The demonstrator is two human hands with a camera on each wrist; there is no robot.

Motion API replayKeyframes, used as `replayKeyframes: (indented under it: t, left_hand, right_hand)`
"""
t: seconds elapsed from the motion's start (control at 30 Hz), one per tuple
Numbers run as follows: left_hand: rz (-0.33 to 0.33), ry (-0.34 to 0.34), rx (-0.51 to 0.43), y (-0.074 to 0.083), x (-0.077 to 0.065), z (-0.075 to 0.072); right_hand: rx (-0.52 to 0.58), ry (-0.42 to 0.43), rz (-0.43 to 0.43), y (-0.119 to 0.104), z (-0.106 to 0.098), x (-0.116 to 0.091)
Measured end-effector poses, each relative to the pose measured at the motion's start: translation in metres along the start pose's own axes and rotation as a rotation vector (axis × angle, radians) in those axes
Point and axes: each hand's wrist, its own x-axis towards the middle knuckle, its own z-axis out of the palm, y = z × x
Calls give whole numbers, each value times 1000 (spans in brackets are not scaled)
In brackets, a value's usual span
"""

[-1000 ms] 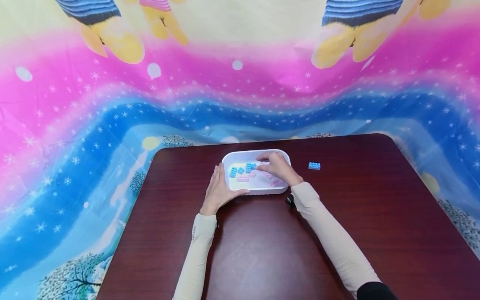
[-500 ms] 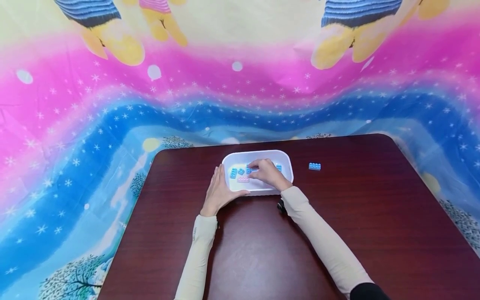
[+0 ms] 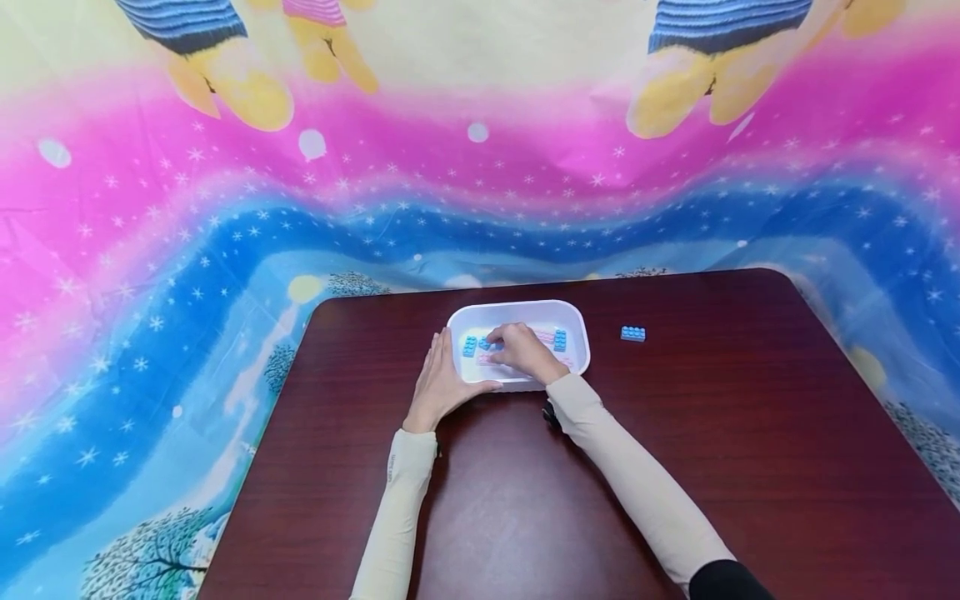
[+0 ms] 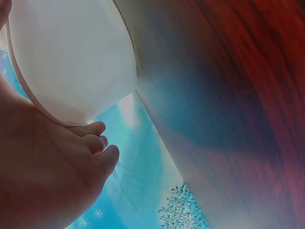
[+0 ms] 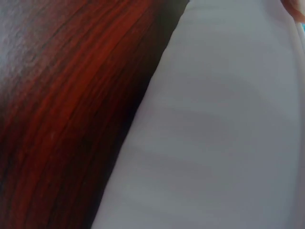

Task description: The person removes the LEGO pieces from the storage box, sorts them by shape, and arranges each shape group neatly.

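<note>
A white plastic tray holds several blue and pink toy building bricks. My left hand rests against its left end, fingers straight along the side and thumb along the front wall. In the left wrist view the palm meets the tray rim. My right hand reaches down inside with bent fingers, its fingertips right at a small blue brick; I cannot tell whether they grip one. A blue brick lies left of the fingertips, another blue brick stands right of the hand, beside a pink brick.
One blue brick lies on the dark wooden table to the right of the tray. A printed cloth hangs behind the table. The tray's outer wall fills much of the right wrist view.
My right hand has moved left inside the tray, from its right half to the middle. Blue and pink bricks at the right end now show. My left hand stays put.
</note>
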Motion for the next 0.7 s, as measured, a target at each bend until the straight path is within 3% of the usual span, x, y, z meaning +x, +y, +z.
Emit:
replayKeyframes:
  t: [0.7]
  left_hand:
    - [2,8,1,1,0,2]
  right_hand:
    - [-64,-37,-6,1,15,4]
